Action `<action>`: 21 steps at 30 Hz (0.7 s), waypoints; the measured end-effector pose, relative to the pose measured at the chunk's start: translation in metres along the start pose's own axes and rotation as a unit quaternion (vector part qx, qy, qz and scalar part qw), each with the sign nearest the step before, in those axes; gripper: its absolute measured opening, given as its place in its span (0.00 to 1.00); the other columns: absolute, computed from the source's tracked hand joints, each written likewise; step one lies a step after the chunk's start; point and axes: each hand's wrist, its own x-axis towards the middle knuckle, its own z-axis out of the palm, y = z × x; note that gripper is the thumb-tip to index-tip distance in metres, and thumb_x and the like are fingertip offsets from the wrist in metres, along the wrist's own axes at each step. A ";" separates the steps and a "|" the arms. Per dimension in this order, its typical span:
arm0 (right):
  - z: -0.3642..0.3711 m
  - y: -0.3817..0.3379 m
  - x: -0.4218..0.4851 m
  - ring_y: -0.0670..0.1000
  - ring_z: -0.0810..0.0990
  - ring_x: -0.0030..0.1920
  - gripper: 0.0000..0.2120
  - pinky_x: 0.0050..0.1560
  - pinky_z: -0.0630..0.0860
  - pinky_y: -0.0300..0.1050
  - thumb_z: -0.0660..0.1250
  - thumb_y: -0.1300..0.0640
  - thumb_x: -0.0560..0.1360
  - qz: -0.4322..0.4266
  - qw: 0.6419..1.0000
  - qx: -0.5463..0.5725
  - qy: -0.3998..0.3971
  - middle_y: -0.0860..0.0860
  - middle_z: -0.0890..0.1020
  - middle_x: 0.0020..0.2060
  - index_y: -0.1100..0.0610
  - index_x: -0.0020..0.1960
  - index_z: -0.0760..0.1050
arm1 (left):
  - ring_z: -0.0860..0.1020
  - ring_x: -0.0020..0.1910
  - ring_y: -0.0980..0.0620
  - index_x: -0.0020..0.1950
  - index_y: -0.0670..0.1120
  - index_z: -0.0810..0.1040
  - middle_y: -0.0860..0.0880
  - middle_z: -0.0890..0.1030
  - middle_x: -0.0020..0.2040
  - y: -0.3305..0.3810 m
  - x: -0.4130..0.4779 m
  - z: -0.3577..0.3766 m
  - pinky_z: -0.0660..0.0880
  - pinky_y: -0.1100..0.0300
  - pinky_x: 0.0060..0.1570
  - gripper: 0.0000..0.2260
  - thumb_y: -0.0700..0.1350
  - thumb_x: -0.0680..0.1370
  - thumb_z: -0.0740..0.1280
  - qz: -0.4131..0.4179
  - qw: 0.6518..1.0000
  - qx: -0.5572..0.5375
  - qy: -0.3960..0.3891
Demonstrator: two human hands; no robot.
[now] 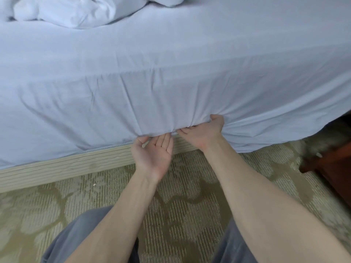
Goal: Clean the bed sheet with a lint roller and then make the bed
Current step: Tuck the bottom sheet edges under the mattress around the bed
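Bed sheet (171,82) hung over the mattress side, hem low. Soft, light, creased readily; best taken at the hem. My right hand (203,134) pinched the gathered hem; my left hand (154,151) lay flat, palm up, fingers pushing beneath.

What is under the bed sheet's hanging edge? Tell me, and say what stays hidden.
Below the bed sheet a beige ribbed bed base shows, standing on patterned carpet. Fingertips of the left hand and right hand reach under its edge. What the sheet wraps cannot be seen.

Bed (57,169) w/ pale-blue sheet (171,63), bunched white duvet (66,10) at far edge
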 end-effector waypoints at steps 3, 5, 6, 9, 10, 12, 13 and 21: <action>-0.015 -0.011 -0.006 0.61 0.81 0.59 0.26 0.65 0.75 0.57 0.57 0.48 0.76 0.042 0.987 -0.153 0.031 0.62 0.82 0.58 0.64 0.66 0.74 | 0.76 0.68 0.40 0.70 0.32 0.71 0.35 0.79 0.66 -0.014 -0.005 0.003 0.67 0.47 0.74 0.23 0.44 0.79 0.59 -0.015 0.998 0.050 0.023; -0.031 -0.012 -0.009 0.57 0.83 0.55 0.19 0.55 0.79 0.51 0.59 0.54 0.77 0.073 0.970 -0.221 0.065 0.60 0.85 0.53 0.63 0.63 0.76 | 0.74 0.70 0.40 0.72 0.32 0.69 0.35 0.76 0.69 -0.021 -0.001 0.009 0.67 0.47 0.75 0.24 0.44 0.80 0.59 -0.011 0.998 0.058 0.027; -0.041 -0.011 -0.008 0.57 0.84 0.53 0.17 0.50 0.80 0.50 0.60 0.55 0.78 0.086 0.967 -0.222 0.091 0.59 0.86 0.52 0.63 0.62 0.76 | 0.73 0.71 0.41 0.73 0.32 0.68 0.36 0.75 0.70 -0.024 0.003 0.012 0.66 0.47 0.75 0.24 0.44 0.80 0.59 -0.003 0.998 0.056 0.034; -0.056 -0.007 -0.002 0.59 0.82 0.52 0.18 0.50 0.80 0.52 0.62 0.52 0.79 0.093 0.972 -0.162 0.142 0.62 0.82 0.53 0.66 0.59 0.74 | 0.74 0.71 0.44 0.74 0.36 0.70 0.39 0.76 0.70 -0.039 0.009 0.014 0.67 0.49 0.75 0.22 0.43 0.81 0.59 0.019 0.997 0.052 0.049; -0.056 -0.009 0.001 0.58 0.82 0.52 0.17 0.52 0.80 0.51 0.62 0.52 0.79 0.075 0.979 -0.127 0.143 0.62 0.81 0.53 0.66 0.58 0.74 | 0.75 0.70 0.44 0.73 0.36 0.71 0.40 0.77 0.70 -0.044 0.009 0.014 0.67 0.50 0.75 0.22 0.43 0.81 0.59 0.021 0.997 0.053 0.048; -0.051 -0.015 0.009 0.55 0.82 0.47 0.11 0.52 0.81 0.48 0.63 0.58 0.78 0.008 0.987 -0.060 0.152 0.60 0.81 0.48 0.65 0.55 0.76 | 0.76 0.69 0.44 0.71 0.36 0.73 0.41 0.78 0.69 -0.049 0.007 0.018 0.68 0.49 0.74 0.20 0.43 0.81 0.60 0.025 0.998 0.049 0.044; -0.048 -0.017 0.012 0.53 0.81 0.44 0.08 0.50 0.82 0.46 0.64 0.60 0.78 -0.019 0.985 -0.036 0.165 0.58 0.81 0.46 0.64 0.54 0.77 | 0.76 0.69 0.44 0.71 0.36 0.73 0.40 0.78 0.69 -0.051 0.008 0.019 0.68 0.49 0.74 0.20 0.43 0.81 0.60 0.030 0.997 0.047 0.045; -0.046 -0.053 -0.015 0.57 0.80 0.56 0.18 0.63 0.78 0.52 0.63 0.51 0.79 -0.021 0.992 0.072 0.105 0.62 0.78 0.56 0.66 0.59 0.75 | 0.71 0.74 0.42 0.76 0.35 0.66 0.38 0.71 0.74 -0.073 0.020 0.033 0.65 0.47 0.76 0.30 0.44 0.76 0.63 0.011 1.000 -0.013 0.020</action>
